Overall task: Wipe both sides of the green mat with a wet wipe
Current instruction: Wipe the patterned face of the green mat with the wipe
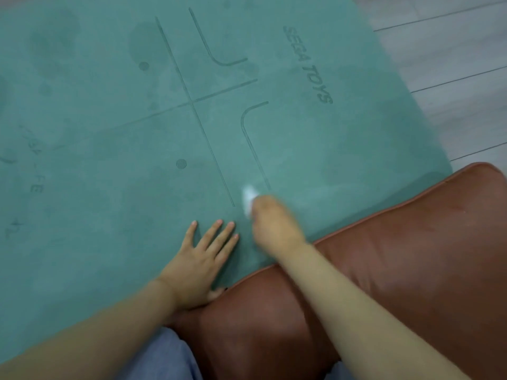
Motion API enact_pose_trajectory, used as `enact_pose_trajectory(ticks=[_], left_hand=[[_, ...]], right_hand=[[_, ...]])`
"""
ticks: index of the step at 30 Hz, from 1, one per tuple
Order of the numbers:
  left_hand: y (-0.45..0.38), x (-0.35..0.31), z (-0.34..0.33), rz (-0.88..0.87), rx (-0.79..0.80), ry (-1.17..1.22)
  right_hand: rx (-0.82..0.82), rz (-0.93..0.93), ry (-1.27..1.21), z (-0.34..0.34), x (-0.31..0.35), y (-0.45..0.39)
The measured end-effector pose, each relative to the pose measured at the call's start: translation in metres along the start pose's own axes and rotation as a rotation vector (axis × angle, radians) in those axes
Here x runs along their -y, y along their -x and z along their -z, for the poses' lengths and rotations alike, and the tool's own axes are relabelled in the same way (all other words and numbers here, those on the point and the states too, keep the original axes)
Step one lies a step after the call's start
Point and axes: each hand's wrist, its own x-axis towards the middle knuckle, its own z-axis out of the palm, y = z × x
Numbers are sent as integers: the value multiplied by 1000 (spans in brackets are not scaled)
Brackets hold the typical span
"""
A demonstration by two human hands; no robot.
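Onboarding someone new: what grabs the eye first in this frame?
The green mat fills most of the view, with darker damp patches near the top. Near its lower edge the blurred right hand grips a white wet wipe, while the left hand presses flat beside a brown cushion.

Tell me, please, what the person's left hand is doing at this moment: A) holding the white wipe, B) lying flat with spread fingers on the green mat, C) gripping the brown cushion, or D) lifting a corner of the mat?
B: the left hand lies flat with straight, spread fingers on the green mat, while the blurred right hand holds the white wipe.
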Motion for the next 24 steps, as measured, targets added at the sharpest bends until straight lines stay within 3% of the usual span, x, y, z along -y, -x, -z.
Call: enact_pose_trajectory(ticks=[2, 4, 6, 8, 10, 11, 13, 15, 17, 20, 22, 24], left_hand=[[1, 2, -3, 27, -25, 17], [1, 2, -5, 40, -38, 21], [1, 0, -7, 36, -42, 13], [0, -3, -7, 4, -37, 0], [-3, -4, -7, -55, -44, -33], [-4, -5, -8, -98, -53, -58], [-6, -6, -10, -180, -88, -98], [-6, -7, -13, -203, -124, -101], [-8, -8, -16, -225, -158, -110], [-11, -10, -20, -237, -170, -120], [-11, -10, -20, -211, -177, -119], [-9, -11, -18, -183, -168, -103]], right_hand=[[122, 327, -70, -9, 28, 15], [170, 358, -118, 10, 4, 4], [139, 188, -65, 39, -56, -16], [28, -179, 71, 72, -136, -29], [17, -583, 174, 101, -183, -26], [26, -677, 172, 102, -184, -24], [-52, -693, 103, 83, -156, -26], [-166, -575, 40, 53, -106, -23], [-179, -346, -17, 19, -53, -11], [103, 154, -59, -1, 9, 16], [200, 380, -143, 5, 5, 14], [172, 348, -103, 22, -36, -6]])
